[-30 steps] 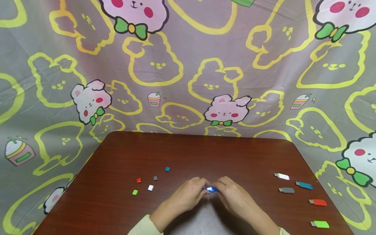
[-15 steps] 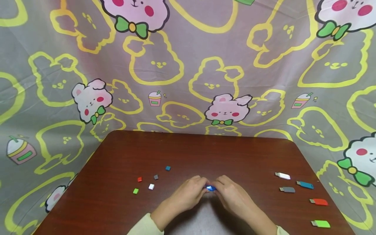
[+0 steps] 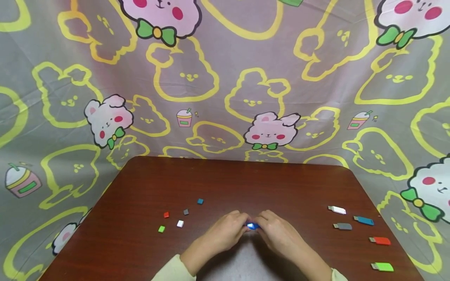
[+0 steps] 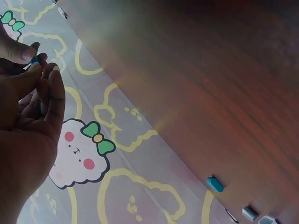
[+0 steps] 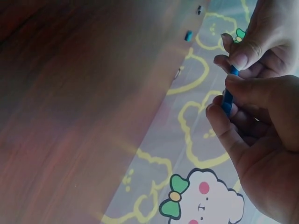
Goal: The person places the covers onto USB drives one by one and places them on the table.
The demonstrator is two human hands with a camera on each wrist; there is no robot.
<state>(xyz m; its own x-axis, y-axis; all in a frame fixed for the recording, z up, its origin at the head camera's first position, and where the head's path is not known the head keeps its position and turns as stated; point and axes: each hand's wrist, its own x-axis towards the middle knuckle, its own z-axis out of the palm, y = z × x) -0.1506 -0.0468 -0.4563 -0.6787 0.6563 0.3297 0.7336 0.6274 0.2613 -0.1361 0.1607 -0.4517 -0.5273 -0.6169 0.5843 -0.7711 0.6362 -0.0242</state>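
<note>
Both hands meet over the near middle of the table, around a blue USB stick (image 3: 253, 226). My right hand (image 3: 281, 237) pinches its body between thumb and fingers; the right wrist view shows that blue body (image 5: 227, 100) between the fingertips. At the other end, the thumb and fingers of my left hand (image 3: 225, 232) grip the stick's blue cap end (image 5: 235, 71). Fingers cover much of both parts, so how far the cap sits on the plug cannot be told. In the left wrist view only a sliver of blue shows between the fingertips.
Loose caps lie at the left: red (image 3: 166, 215), green (image 3: 161, 229), white (image 3: 180, 223), grey (image 3: 186, 212) and teal (image 3: 200, 201). Uncapped USB sticks lie at the right: white (image 3: 337, 210), teal (image 3: 364, 221), grey (image 3: 342, 226), red (image 3: 380, 240), green (image 3: 383, 267). Patterned cloth surrounds the table (image 3: 225, 183).
Both hands keep their hold on the blue stick in nearly the same place. The whole head view shifts very slightly; the caps and other sticks stay put.
</note>
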